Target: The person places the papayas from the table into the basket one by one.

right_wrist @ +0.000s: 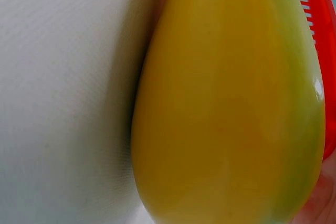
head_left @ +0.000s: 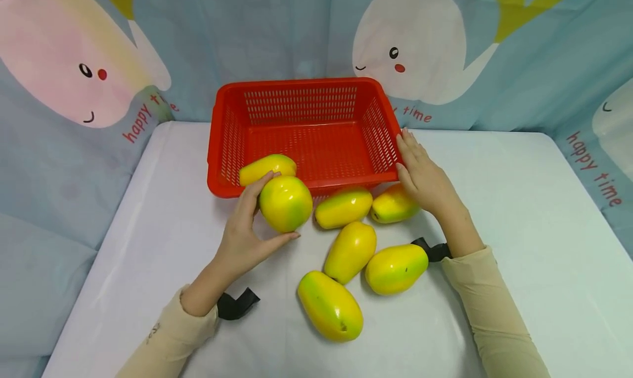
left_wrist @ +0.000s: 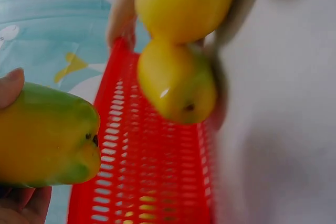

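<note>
A yellow-green papaya (head_left: pixel 286 204) is gripped by my left hand (head_left: pixel 240 240), thumb below it and fingers over its far side, at the front rim of a red plastic basket (head_left: pixel 316 187). In the left wrist view this held papaya (left_wrist: pixel 50 137) shows its dark-spotted end. One papaya (head_left: pixel 269 167) lies in the basket's front left corner, partly covered by the held one. My right hand (head_left: pixel 425 174) rests against the basket's right side with its fingers extended. Under it, a papaya (head_left: pixel 394 205) lies on the table; a large papaya (right_wrist: pixel 226 108) fills the right wrist view.
More papayas lie on the white table (head_left: pixel 519 202) before the basket: one papaya (head_left: pixel 344 207) by its front wall, then another papaya (head_left: pixel 350 251), a papaya (head_left: pixel 397 269) and a papaya (head_left: pixel 330 306) nearer me. A blue printed curtain (head_left: pixel 277 32) hangs behind.
</note>
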`<state>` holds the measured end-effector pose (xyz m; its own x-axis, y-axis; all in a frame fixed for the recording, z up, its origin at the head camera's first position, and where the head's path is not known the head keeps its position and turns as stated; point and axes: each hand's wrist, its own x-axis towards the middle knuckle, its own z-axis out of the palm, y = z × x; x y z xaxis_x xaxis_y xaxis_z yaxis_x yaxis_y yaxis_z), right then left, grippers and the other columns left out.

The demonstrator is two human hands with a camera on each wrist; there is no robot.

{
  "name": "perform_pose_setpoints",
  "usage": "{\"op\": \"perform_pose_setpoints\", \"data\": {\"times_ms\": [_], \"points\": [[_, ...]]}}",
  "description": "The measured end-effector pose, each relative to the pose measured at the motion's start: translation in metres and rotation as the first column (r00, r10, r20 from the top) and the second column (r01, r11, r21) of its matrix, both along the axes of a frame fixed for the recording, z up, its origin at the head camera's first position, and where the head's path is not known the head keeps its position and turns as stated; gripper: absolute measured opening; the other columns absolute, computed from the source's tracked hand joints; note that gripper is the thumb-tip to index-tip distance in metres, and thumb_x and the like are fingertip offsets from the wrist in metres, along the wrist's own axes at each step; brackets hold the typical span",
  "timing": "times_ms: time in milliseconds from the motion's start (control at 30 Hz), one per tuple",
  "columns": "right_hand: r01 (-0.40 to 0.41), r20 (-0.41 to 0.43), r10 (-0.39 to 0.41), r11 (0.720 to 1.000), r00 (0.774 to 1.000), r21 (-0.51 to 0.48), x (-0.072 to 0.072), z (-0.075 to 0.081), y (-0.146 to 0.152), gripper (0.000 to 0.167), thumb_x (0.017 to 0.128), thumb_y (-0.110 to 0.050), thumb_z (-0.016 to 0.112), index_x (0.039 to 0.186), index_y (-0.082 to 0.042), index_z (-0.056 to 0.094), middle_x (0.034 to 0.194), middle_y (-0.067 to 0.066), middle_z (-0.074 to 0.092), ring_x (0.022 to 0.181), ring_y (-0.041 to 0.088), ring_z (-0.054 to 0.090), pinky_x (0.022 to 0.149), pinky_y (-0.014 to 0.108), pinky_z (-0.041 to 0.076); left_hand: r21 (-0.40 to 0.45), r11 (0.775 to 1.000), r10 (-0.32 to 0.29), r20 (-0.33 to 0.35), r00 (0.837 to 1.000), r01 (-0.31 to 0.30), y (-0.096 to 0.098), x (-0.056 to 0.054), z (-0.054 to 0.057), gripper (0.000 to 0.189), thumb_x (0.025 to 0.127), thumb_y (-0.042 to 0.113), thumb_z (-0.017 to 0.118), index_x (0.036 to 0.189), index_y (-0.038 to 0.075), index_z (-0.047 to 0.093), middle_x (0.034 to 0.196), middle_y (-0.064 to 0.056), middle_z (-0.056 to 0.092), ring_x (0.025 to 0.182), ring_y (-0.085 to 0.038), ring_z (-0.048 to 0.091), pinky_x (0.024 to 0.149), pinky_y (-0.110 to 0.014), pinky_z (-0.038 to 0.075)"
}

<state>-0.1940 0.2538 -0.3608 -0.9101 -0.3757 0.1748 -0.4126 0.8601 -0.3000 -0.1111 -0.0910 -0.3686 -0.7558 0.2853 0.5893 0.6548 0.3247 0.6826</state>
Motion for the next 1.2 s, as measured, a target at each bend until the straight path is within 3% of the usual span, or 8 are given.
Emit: {"op": "perform_pose_setpoints", "data": {"times_ms": [167,367,567,700,1033,1133,1200], "points": [[-0.002,0.000,0.002,1.000,1.000,0.006,0.001,0.000,0.000,0.057,0.101,-0.025,0.031,0.150,-0.002,0.012,0.157,0.009,0.005,0.144,0.022,0.005,0.115,0.038,0.010,0.048,0.999,0.001,-0.018,1.000,0.000,-0.005,-0.007,0.013,0.104,0.056,-0.013,0.085,0.141,-0.008,0.026,0.140,-0.023,0.038,0.129,-0.026,0.039,0.105,-0.027,0.035],[-0.005,-0.008,0.005,1.000,1.000,0.004,0.001,-0.001,0.001,0.057,0.102,-0.026,0.031,0.150,-0.002,0.012,0.157,0.009,0.005,0.144,0.022,0.006,0.115,0.038,0.010,0.065,0.997,0.048,-0.062,0.997,-0.043,-0.009,-0.015,0.024,0.095,0.058,-0.016,0.081,0.137,-0.006,0.030,0.143,-0.015,0.040,0.129,-0.025,0.041,0.105,-0.031,0.037],[-0.006,-0.007,0.006,1.000,1.000,0.000,0.001,-0.002,0.001,0.057,0.102,-0.025,0.031,0.150,-0.002,0.012,0.157,0.012,0.007,0.144,0.023,0.006,0.115,0.039,0.010,-0.004,0.989,0.148,-0.142,0.979,-0.150,-0.015,-0.026,0.035,0.089,0.063,-0.013,0.079,0.140,-0.002,0.036,0.140,-0.014,0.044,0.127,-0.027,0.040,0.107,-0.036,0.035],[-0.001,-0.010,0.001,1.000,1.000,-0.001,0.001,-0.002,0.001,0.057,0.101,-0.026,0.031,0.150,-0.003,0.012,0.157,0.013,0.009,0.144,0.023,0.006,0.115,0.040,0.011,-0.067,0.984,0.151,-0.161,0.975,-0.163,-0.018,-0.032,0.035,0.093,0.065,-0.008,0.081,0.144,-0.003,0.030,0.141,-0.016,0.044,0.128,-0.028,0.040,0.108,-0.039,0.033],[-0.001,-0.009,0.001,1.000,1.000,0.000,0.001,-0.003,0.002,0.058,0.101,-0.025,0.032,0.150,-0.002,0.013,0.157,0.009,0.005,0.144,0.023,0.006,0.115,0.039,0.011,-0.106,0.980,0.153,-0.156,0.976,-0.170,-0.015,-0.047,0.034,0.089,0.066,-0.003,0.082,0.142,-0.001,0.035,0.141,-0.014,0.042,0.129,-0.025,0.040,0.106,-0.041,0.035],[-0.001,-0.016,0.001,1.000,1.000,0.001,0.001,-0.003,0.002,0.058,0.101,-0.025,0.032,0.150,-0.002,0.013,0.157,0.010,0.006,0.144,0.023,0.006,0.115,0.039,0.011,-0.148,0.973,0.158,-0.116,0.981,-0.175,-0.015,-0.053,0.033,0.090,0.068,0.001,0.083,0.144,-0.001,0.033,0.141,-0.014,0.043,0.129,-0.025,0.040,0.106,-0.042,0.035],[-0.002,-0.020,0.002,1.000,1.000,0.001,0.001,-0.003,0.001,0.058,0.101,-0.025,0.032,0.150,-0.002,0.013,0.157,0.011,0.007,0.144,0.023,0.007,0.115,0.039,0.012,-0.160,0.974,0.157,-0.044,0.987,-0.162,-0.015,-0.058,0.032,0.092,0.069,0.002,0.083,0.144,-0.001,0.031,0.142,-0.012,0.043,0.128,-0.025,0.041,0.105,-0.043,0.037]]}}
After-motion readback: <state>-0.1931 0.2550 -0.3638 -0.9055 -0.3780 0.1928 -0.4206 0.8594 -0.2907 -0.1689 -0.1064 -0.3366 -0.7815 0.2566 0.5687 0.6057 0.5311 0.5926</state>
